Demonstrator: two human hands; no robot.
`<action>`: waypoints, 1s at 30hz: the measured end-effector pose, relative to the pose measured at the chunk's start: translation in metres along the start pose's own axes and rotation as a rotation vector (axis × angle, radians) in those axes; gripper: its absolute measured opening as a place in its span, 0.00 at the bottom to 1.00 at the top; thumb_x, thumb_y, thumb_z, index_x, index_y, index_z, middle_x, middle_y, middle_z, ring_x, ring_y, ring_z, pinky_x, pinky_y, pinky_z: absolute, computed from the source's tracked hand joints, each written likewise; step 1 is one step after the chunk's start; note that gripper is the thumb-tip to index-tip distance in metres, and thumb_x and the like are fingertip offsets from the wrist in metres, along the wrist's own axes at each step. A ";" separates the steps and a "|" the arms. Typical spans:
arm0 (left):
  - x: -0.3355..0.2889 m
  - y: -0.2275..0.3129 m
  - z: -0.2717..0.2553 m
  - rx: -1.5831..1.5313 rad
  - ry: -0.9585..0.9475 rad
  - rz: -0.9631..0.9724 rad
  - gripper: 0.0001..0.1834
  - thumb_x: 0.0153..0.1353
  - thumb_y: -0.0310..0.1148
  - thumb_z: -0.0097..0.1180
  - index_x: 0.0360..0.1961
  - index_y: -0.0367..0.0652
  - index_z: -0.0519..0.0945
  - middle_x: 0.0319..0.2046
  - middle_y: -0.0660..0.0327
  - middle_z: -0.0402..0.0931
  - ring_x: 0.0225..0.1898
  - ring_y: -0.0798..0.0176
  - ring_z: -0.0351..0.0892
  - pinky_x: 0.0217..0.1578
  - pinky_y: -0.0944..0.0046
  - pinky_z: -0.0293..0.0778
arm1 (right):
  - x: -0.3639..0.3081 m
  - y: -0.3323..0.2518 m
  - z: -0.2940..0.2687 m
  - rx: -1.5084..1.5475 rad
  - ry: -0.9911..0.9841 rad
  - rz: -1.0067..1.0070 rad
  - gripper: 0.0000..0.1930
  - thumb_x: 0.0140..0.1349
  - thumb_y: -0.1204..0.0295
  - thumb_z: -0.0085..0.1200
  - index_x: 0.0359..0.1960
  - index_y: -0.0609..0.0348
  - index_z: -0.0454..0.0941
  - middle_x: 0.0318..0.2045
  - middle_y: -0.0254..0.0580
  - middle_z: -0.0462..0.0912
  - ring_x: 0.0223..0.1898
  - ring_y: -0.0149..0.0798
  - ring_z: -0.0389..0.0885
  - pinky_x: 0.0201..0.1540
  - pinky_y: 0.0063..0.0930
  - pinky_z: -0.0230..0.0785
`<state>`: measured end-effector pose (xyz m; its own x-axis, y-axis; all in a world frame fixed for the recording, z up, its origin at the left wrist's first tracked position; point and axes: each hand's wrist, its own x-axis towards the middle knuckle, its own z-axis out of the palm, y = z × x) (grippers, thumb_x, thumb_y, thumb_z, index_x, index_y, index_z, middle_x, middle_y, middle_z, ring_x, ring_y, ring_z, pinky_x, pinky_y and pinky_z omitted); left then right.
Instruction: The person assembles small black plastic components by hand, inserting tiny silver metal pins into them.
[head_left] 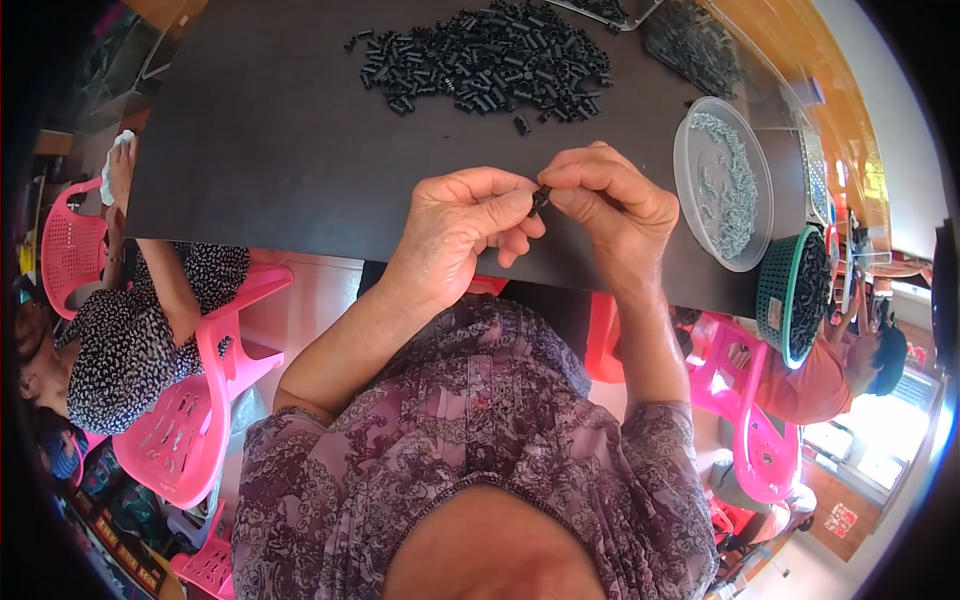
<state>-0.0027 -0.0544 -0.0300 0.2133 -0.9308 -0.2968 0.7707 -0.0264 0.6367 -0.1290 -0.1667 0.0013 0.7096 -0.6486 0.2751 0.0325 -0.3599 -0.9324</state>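
A small black plastic part (540, 200) is pinched between my two hands, above the near edge of the dark table (300, 150). My left hand (465, 225) grips it between thumb and forefinger, its other fingers curled. From the other side my right hand (615, 200) pinches the same spot with thumb and fingertips; whether it holds a second tiny piece is hidden. Beyond my hands lies a wide heap of short black cylindrical parts (490, 60), with one loose black piece (522, 125) at its near edge.
At the right stands a round clear tray (690, 190) with small silvery screws (738, 200). A green basket (770, 290) of black parts is at the table's right edge. Clear bins (690, 50) sit far right. People sit on pink chairs (170, 450) at both sides.
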 end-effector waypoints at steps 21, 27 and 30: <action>0.001 -0.003 0.004 0.103 0.044 0.116 0.08 0.58 0.29 0.58 0.33 0.33 0.79 0.22 0.58 0.77 0.19 0.70 0.72 0.21 0.73 0.67 | -0.012 0.004 0.014 -0.165 0.119 -0.127 0.13 0.47 0.85 0.57 0.37 0.64 0.79 0.28 0.38 0.81 0.30 0.34 0.76 0.33 0.24 0.69; 0.005 -0.005 0.001 0.060 0.080 0.150 0.07 0.57 0.28 0.57 0.32 0.33 0.79 0.25 0.59 0.77 0.22 0.71 0.73 0.23 0.73 0.67 | -0.011 -0.003 0.017 -0.246 0.069 -0.159 0.17 0.45 0.83 0.59 0.41 0.66 0.77 0.34 0.44 0.80 0.32 0.38 0.77 0.34 0.28 0.71; 0.004 -0.006 0.005 0.043 0.092 0.181 0.07 0.58 0.27 0.56 0.32 0.33 0.78 0.27 0.58 0.78 0.26 0.70 0.75 0.26 0.72 0.68 | -0.009 -0.004 0.015 -0.461 -0.017 -0.278 0.20 0.42 0.81 0.61 0.41 0.68 0.76 0.35 0.47 0.79 0.32 0.42 0.76 0.34 0.30 0.71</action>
<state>-0.0097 -0.0602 -0.0314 0.4012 -0.8846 -0.2377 0.6890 0.1205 0.7147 -0.1249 -0.1489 -0.0016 0.7295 -0.4776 0.4897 -0.0890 -0.7761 -0.6243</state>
